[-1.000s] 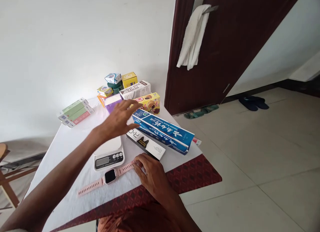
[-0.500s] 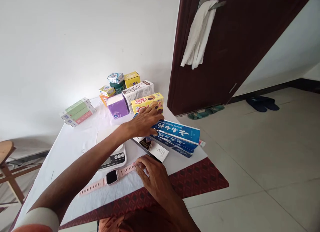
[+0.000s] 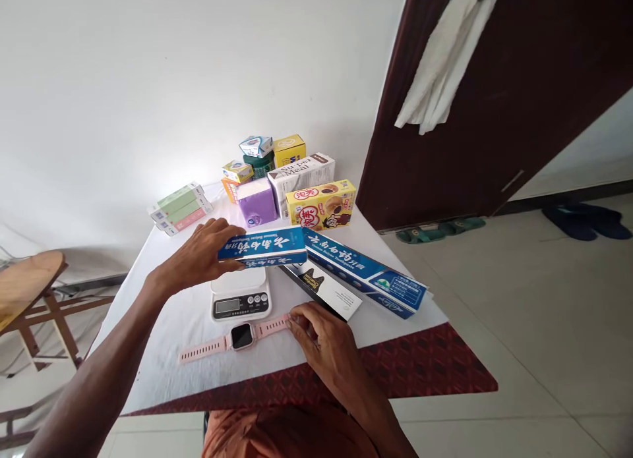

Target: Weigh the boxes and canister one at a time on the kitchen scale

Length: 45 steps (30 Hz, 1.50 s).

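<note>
My left hand (image 3: 208,250) grips one end of a blue toothpaste box (image 3: 267,246), raised over the back part of a white kitchen scale (image 3: 241,306). Thumb and fingers of my right hand (image 3: 324,336) pinch the end of the pink strap of a smartwatch (image 3: 242,337), which lies stretched out in front of the scale. To the right of the held box, a second blue toothpaste box (image 3: 366,273) rests on the table. Beside it lies a black and white bamboo charcoal box (image 3: 329,288), close to my right hand.
A yellow snack box (image 3: 321,206), a Super Meal box (image 3: 301,179), a purple pack (image 3: 256,203) and several small boxes stand near the wall. Green and pink boxes (image 3: 180,209) lie at the left. A wooden stool (image 3: 32,283) is left of the table (image 3: 163,379).
My left hand has lifted one toothpaste box off the pile and brought it left over the scale. My right hand stays at the watch strap. The camera view has shifted left.
</note>
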Each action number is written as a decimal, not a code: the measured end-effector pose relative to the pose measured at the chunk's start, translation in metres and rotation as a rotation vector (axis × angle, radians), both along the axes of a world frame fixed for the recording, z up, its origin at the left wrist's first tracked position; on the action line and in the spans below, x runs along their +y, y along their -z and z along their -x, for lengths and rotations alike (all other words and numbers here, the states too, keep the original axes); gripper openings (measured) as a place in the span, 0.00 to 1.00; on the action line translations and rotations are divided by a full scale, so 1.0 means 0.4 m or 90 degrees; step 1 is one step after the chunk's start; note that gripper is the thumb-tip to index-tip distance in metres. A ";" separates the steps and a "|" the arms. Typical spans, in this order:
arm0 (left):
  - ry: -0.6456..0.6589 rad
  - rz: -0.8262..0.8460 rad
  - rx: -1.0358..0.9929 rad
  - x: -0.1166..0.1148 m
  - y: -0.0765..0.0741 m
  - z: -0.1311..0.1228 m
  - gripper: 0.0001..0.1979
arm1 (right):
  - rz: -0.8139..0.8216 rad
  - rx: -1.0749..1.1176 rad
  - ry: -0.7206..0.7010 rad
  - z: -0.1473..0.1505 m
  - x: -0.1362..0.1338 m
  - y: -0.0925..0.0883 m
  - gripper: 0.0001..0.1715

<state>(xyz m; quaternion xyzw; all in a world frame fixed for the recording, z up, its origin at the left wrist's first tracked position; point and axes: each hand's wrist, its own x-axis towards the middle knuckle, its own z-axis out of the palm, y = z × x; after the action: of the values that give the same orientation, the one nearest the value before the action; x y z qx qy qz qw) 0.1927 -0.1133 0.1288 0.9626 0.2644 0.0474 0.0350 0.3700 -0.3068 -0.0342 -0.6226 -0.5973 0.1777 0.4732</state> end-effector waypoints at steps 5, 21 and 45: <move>-0.068 0.066 0.026 0.020 0.083 0.086 0.22 | 0.001 -0.004 -0.011 0.000 -0.001 0.001 0.07; -0.164 0.062 -0.069 0.041 0.040 0.159 0.40 | 0.002 -0.025 -0.008 0.000 0.003 0.004 0.09; -0.514 -0.001 0.117 0.378 0.158 0.400 0.28 | -0.052 -0.094 0.022 -0.008 0.012 0.010 0.17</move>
<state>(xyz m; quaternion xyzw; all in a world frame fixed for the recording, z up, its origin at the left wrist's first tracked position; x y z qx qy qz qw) 0.0328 0.0380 0.0657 0.7816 0.6230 -0.0284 -0.0108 0.3734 -0.3018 -0.0380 -0.6244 -0.6265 0.0988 0.4559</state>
